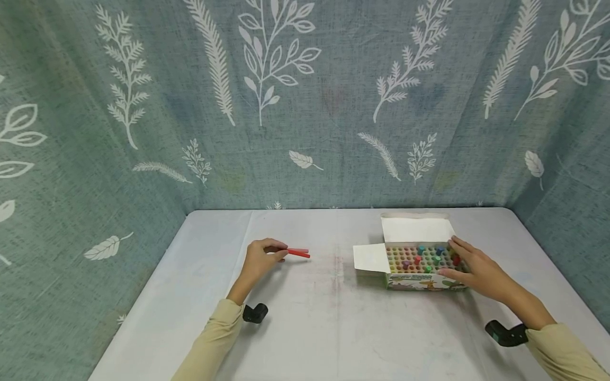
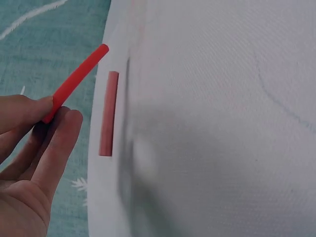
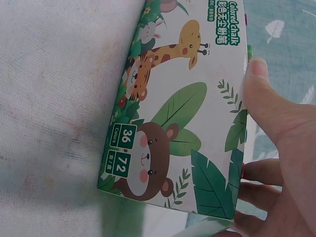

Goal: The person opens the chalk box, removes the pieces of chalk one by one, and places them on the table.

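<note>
Nearest me, my beige sleeves (image 1: 209, 341) reach over the white worktop (image 1: 333, 333). My left hand (image 1: 259, 259) pinches a bright red chalk stick (image 2: 79, 78) between thumb and fingers. From my head, a duller red stick (image 2: 109, 113) seems beside it; the left wrist view shows it apart from my fingers. My right hand (image 1: 488, 275), thumb and fingers spread, rests on the right end of the chalk box (image 1: 414, 283), on the worktop's right side. Only the right wrist view shows its front clearly: giraffe, tiger and bear among green leaves, lettered "Colored chalk". From my head, its white flaps (image 1: 419, 230) open left and back, and a holed tray (image 1: 396, 254) holds several coloured sticks (image 1: 418, 260). Beyond hangs a blue-green, leaf-patterned curtain (image 1: 338, 159).
</note>
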Tool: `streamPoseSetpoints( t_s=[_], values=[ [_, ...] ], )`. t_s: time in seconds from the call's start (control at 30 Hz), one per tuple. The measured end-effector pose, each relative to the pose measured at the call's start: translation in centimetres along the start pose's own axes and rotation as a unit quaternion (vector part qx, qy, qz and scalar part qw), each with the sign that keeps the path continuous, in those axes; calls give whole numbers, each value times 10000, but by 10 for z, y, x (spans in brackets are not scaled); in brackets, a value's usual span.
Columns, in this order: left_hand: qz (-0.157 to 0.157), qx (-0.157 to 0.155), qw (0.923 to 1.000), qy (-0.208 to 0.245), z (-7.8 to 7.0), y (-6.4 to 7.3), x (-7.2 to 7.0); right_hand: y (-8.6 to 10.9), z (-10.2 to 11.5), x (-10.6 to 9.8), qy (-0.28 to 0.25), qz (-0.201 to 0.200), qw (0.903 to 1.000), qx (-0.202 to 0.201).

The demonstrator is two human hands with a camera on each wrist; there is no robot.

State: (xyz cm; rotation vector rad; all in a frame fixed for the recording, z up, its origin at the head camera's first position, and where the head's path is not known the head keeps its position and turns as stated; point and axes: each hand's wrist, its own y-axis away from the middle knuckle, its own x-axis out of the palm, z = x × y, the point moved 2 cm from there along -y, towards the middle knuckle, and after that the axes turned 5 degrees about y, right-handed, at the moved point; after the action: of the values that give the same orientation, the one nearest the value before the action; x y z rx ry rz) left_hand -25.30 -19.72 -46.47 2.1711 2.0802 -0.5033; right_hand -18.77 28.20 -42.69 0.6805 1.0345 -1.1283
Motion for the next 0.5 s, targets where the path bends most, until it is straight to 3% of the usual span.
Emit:
streamPoseSetpoints(
  t_s=[0.2,0.5],
  values=[
    [-81,-318,9994,-79,5,-2,-2,-1,0,0,4,19,10000,21],
    [-79,-495,9983,-290,15,-7,-5,0,-1,0,-15,20,10000,23]
  ],
)
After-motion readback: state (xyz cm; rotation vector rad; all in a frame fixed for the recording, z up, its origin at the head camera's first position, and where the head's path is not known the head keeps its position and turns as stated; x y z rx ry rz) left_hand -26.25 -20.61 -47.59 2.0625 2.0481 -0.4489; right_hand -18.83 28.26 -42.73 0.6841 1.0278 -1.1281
